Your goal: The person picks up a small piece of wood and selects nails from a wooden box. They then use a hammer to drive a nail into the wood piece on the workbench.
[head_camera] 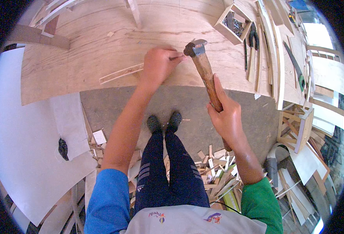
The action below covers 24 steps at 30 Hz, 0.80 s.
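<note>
My right hand grips the wooden handle of a claw hammer, with the thumb laid along the shaft. The hammer's steel head is beside the fingertips of my left hand; whether they touch I cannot tell. Thumb and finger of the left hand are pinched together over the plywood worktop. Between them shows a small dark thin piece, seemingly a nail, mostly hidden by the fingers. A narrow wooden strip runs under the left hand, which hides its right end.
A wooden box of nails stands at the far right, near black-handled pliers and a pencil. Long wood strips and a green-handled handsaw lie farther right. Wood offcuts litter the floor around my legs.
</note>
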{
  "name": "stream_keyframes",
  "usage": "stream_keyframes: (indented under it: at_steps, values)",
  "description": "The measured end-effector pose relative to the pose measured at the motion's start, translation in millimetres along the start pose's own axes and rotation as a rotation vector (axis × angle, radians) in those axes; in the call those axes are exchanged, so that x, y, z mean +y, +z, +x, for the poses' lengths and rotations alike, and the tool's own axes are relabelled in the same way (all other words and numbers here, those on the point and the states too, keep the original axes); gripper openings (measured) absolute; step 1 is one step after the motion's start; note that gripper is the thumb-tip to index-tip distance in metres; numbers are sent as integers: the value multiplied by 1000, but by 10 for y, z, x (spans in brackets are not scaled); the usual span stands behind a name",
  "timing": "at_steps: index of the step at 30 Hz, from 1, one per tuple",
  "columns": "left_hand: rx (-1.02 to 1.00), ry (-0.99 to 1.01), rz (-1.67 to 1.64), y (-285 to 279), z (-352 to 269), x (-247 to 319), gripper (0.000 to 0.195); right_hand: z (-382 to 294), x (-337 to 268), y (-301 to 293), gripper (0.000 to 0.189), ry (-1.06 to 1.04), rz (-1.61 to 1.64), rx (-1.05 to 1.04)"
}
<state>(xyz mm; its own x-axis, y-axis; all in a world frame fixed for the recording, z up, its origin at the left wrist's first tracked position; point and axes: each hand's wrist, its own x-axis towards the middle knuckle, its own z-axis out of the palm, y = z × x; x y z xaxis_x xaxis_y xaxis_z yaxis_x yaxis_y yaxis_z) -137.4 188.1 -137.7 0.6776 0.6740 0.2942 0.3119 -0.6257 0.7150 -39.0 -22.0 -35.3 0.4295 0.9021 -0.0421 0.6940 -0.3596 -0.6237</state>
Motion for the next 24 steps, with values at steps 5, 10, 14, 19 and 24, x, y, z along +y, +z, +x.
stream_keyframes:
  at_steps: [5,10,14,19,24]
  values:
    - [74,60,53,65,-35,-3,14,44,-50,-79,77,-13,26,3]
    - [137,234,145,115,-47,-106,13,76,-42,-86,77,-18,-3,-61]
    - [67,172,103,86,-36,-73,15,59,-25,-71,78,41,0,-75]
    - [-110,-25,-41,-53,41,-110,17,85,-51,-89,77,4,1,-34]
    - [-130,-233,-345,-128,99,-45,25,129,-183,-196,76,-19,-38,-42]
